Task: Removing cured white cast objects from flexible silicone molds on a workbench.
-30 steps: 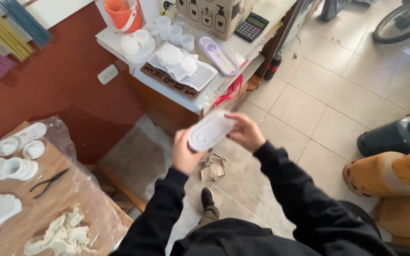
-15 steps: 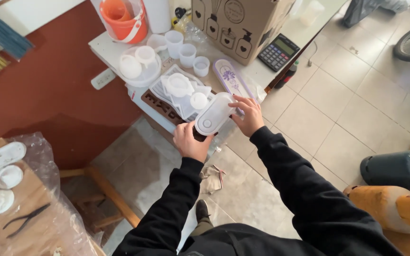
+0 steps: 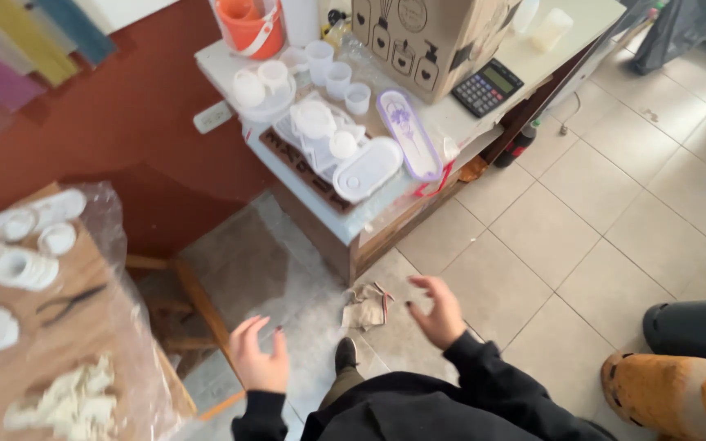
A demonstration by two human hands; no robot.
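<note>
Our left hand (image 3: 259, 359) and right hand (image 3: 436, 310) hang empty with fingers spread apart above the floor. The white oval mould (image 3: 367, 168) lies at the bench's (image 3: 353, 224) front edge, beside the purple-rimmed tray (image 3: 408, 135).

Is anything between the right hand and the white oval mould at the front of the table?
Nothing visible blocks it. The right hand is empty and open over the floor, below the table edge. The white oval mould lies near that front edge, with open air between. The left hand is off to the side, also empty.
</note>
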